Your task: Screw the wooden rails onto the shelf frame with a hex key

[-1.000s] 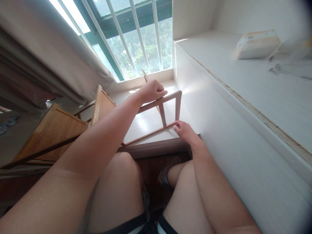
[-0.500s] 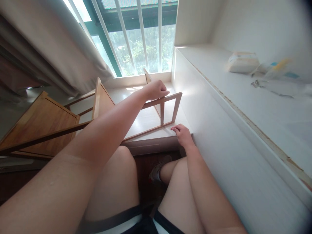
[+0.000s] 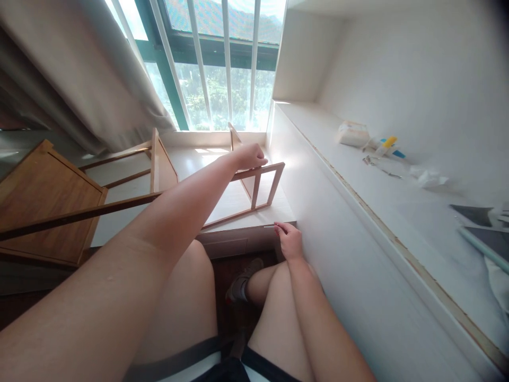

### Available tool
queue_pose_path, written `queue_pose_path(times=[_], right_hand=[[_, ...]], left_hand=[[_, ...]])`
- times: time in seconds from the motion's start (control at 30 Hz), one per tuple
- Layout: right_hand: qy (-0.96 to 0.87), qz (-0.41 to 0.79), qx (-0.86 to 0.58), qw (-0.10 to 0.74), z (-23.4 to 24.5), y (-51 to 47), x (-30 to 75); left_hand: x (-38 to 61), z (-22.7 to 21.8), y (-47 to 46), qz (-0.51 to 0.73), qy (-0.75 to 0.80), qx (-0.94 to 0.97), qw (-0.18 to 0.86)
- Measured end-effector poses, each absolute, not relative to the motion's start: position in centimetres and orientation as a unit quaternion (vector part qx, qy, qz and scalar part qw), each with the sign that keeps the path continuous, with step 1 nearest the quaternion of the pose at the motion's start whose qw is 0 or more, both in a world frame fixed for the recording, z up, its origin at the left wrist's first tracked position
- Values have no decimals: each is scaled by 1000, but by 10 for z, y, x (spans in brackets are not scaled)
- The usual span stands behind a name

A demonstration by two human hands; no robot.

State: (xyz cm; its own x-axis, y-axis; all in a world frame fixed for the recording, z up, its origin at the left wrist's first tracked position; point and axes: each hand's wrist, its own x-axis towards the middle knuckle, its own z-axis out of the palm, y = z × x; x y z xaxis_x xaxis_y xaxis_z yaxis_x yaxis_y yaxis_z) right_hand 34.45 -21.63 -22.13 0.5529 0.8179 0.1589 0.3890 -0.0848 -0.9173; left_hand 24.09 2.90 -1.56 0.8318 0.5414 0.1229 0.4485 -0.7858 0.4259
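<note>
The wooden frame [image 3: 270,168] stands tilted on the white platform [image 3: 199,158], near its front right corner. The left hand [image 3: 249,156] is closed around the frame's top rail. The right hand [image 3: 289,241] pinches a pin [image 3: 269,226] at the platform's front edge.

Looking like a home rm: curtain [image 3: 79,79] hanging by barred window [image 3: 214,69], white built-in shelf [image 3: 358,175] w/ clutter, wooden furniture parts [image 3: 43,201] lying about.

Left arm: bare, extended straight forward; left hand [image 3: 249,157] palm down, fingers curled closed in a grip. Right arm: bare, lying low along the thigh; right hand [image 3: 289,241] knuckles up, thumb and forefinger pinched together, remaining fingers loosely folded.
</note>
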Motion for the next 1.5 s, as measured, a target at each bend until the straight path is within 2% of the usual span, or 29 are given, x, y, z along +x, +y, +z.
queue_pose_path(times=[0.7,1.5], right_hand=[[-469,80,-717,510,-238,-172,317],[-458,58,-733,500,-240,-167,317]], left_hand=[[242,-19,30,135,256,933,213],[243,-18,29,137,258,932,217]])
